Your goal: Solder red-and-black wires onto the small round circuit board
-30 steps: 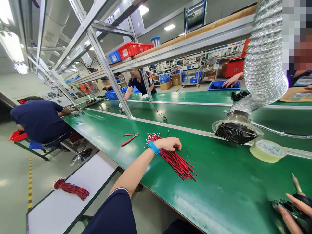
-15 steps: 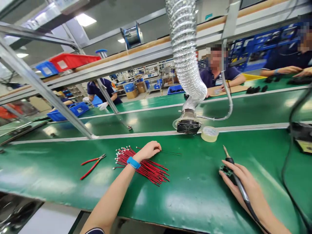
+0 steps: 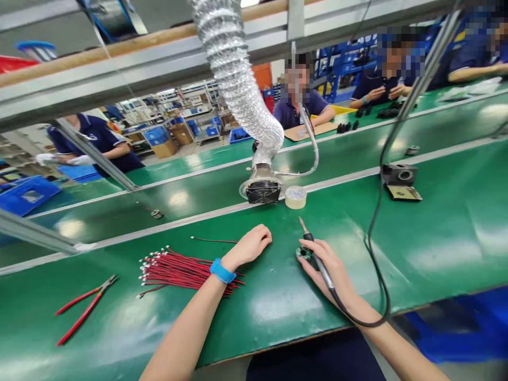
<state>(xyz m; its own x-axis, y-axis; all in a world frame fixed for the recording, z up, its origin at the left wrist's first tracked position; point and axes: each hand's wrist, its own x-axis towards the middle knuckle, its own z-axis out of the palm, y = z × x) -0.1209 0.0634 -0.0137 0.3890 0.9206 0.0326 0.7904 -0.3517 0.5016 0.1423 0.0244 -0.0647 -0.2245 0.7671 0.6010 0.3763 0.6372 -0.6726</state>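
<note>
My right hand (image 3: 331, 267) holds a soldering iron (image 3: 323, 272) like a pen, its tip pointing up and away from me. Between the same hand's thumb and fingers sits a small round green circuit board (image 3: 303, 253) with a dark centre. My left hand (image 3: 254, 246), with a blue wristband (image 3: 222, 271), is closed low over the bench, fingers curled together; what they hold, if anything, is hidden. One red wire (image 3: 214, 240) with a white connector runs behind this hand. Under the left wrist lies a bundle of red wires (image 3: 178, 270) with white connectors.
Red-handled cutters (image 3: 87, 307) lie open on the green bench at left. A tape roll (image 3: 296, 197) stands beside a fan-ended extraction duct (image 3: 262, 188). A soldering stand (image 3: 400, 182) is at right, and the iron's cable (image 3: 375, 254) loops near my right forearm. Several co-workers sit or stand across the bench.
The view has turned right and closer. My left hand has moved right along the bench, away from the single wire's connector, and both hands are nearer each other. The right hand keeps its hold.
</note>
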